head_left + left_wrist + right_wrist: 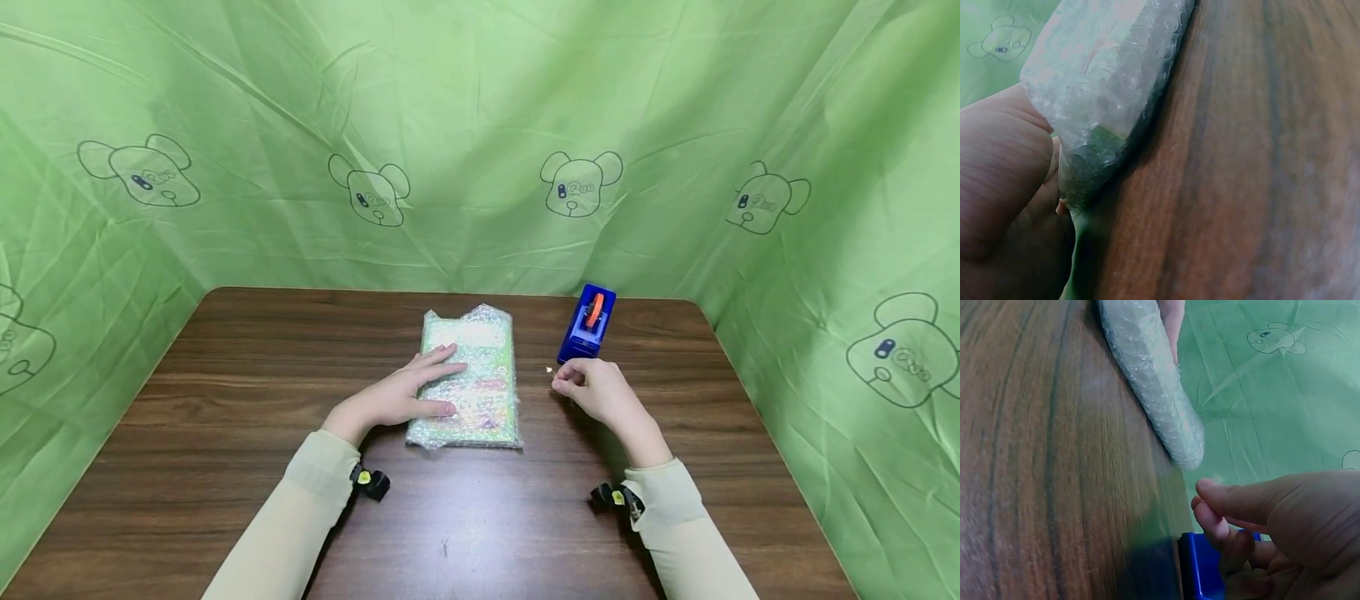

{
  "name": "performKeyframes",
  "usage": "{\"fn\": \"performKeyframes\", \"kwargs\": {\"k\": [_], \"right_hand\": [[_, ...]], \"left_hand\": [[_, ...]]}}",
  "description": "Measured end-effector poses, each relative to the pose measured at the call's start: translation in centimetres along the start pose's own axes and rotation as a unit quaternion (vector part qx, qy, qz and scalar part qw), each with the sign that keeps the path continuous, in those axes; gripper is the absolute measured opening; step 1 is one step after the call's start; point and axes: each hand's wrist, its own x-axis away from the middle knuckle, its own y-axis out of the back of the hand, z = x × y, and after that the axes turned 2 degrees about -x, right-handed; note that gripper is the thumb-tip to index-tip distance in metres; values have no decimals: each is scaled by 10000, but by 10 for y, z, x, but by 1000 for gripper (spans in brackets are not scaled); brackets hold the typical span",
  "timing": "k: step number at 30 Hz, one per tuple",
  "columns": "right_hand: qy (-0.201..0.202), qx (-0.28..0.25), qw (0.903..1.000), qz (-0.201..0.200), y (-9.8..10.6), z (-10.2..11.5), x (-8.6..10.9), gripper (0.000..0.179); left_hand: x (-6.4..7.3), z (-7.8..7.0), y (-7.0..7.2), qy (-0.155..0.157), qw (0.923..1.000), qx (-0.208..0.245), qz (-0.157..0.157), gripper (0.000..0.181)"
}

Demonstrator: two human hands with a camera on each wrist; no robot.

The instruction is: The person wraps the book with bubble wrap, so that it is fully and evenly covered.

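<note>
A flat package in bubble wrap [480, 333] lies on the table, with green and pink showing through the wrap. My left hand [401, 392] rests on its left side, fingers spread across the top; in the left wrist view the wrapped package [1122, 69] shows its near corner beside the palm. To the right of the package, my right hand [600, 390] pinches thumb and forefinger together. At their tips is a small shiny bit of clear tape [549, 369], barely visible. Just beyond that hand stands a blue tape dispenser [577, 337] with an orange roll core [596, 310].
The dark wood table [247, 375] ends at a green cloth backdrop [465, 242] printed with bear-like heads, which encloses the back and sides. Black straps with small cameras sit at both wrists, close over the tabletop.
</note>
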Motion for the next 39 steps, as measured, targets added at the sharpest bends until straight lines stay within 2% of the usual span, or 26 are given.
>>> {"fn": "performKeyframes", "kwargs": {"k": [4, 12, 16, 20, 26, 29, 35, 39], "right_hand": [[209, -20, 9998, 55, -2, 3, 0, 9], [1015, -11, 9948, -54, -4, 14, -4, 7], [1222, -115, 9924, 118, -7, 24, -9, 7], [1352, -68, 9904, 294, -8, 35, -20, 11], [1668, -27, 9839, 644, -8, 49, -45, 15], [1738, -76, 9807, 888, -10, 52, -57, 15], [1613, -181, 9774, 1357, -15, 59, -73, 17], [1535, -179, 9760, 1533, -18, 62, -80, 17]], "left_hand": [[0, 0, 0, 34, 10000, 8, 25, 75], [0, -3, 1, 13, 10000, 0, 19, 75], [1, -4, 1, -16, 10000, 4, 24, 76], [2, -5, 1, 23, 10000, 31, 46, 75], [1, -6, 2, 83, 10000, 32, 40, 75], [0, -7, 2, 64, 10000, 24, 36, 74], [1, -7, 2, 59, 10000, 67, 41, 74], [2, -8, 3, 49, 10000, 51, 25, 74]]}}
